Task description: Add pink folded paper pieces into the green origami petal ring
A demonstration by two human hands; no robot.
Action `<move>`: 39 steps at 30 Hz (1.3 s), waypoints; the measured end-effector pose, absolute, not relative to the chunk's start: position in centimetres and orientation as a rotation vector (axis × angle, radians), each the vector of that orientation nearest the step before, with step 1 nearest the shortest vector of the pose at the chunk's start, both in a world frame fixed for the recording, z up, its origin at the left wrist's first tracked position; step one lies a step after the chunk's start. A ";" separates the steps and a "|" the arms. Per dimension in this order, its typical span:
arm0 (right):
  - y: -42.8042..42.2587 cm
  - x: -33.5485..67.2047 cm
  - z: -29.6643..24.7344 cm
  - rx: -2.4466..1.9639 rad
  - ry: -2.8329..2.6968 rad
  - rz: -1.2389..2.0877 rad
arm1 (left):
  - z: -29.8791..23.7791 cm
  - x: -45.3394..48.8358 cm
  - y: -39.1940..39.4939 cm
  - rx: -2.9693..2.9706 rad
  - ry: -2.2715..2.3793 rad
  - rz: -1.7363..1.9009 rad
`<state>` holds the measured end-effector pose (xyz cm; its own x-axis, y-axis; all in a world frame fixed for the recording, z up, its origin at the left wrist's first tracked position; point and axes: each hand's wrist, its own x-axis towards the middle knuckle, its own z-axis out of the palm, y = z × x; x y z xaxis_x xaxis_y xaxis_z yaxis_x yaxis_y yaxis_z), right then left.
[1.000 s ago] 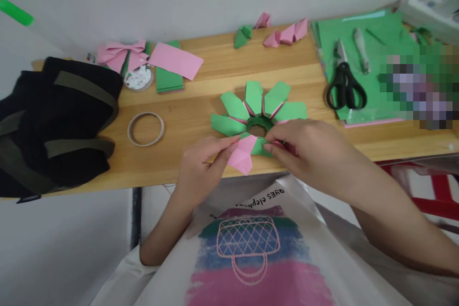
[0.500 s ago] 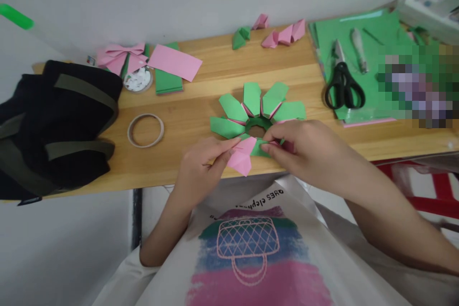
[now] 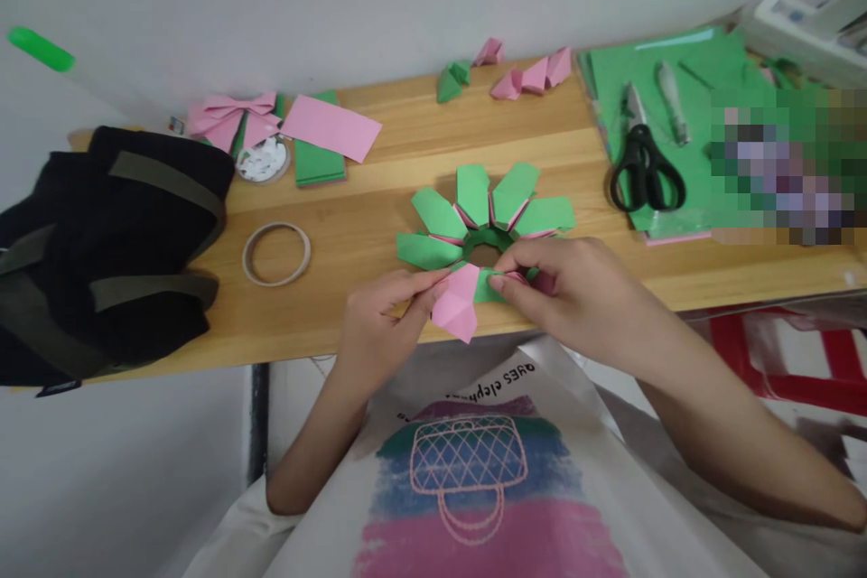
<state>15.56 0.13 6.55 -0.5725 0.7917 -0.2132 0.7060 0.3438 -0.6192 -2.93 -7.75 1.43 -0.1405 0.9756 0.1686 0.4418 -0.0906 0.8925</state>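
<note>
Along a pale wall runs a wooden desk (image 3: 379,316), seen from above by the person seated at it. At its left end slumps a black bag (image 3: 101,244). At the right lies a stack of green paper sheets (image 3: 704,63) with black scissors (image 3: 643,172) resting on top, close at hand. Near the front edge, flat on the wood so the surface supports it, lies a paper ring (image 3: 488,208) of green folded units fanned like petals. The right hand (image 3: 575,289) is closed in a pinch on the ring's near side, apparently steadying it. The left hand (image 3: 379,321) pinches a pink folded unit (image 3: 457,305) against that same spot. A tape roll (image 3: 276,253) lies left of the ring, untouched.
</note>
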 end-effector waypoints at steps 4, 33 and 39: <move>0.2 15.5 6.6 -1.397 -2.492 1.035 | 1.4 -3.0 -7.8 1.555 1.614 1.187; 0.5 16.1 6.2 -1.347 -2.456 0.998 | 0.9 -4.4 -7.6 1.040 1.857 1.366; 0.4 16.4 5.6 -1.246 -2.400 1.062 | -0.7 -8.4 -8.3 1.091 2.063 1.127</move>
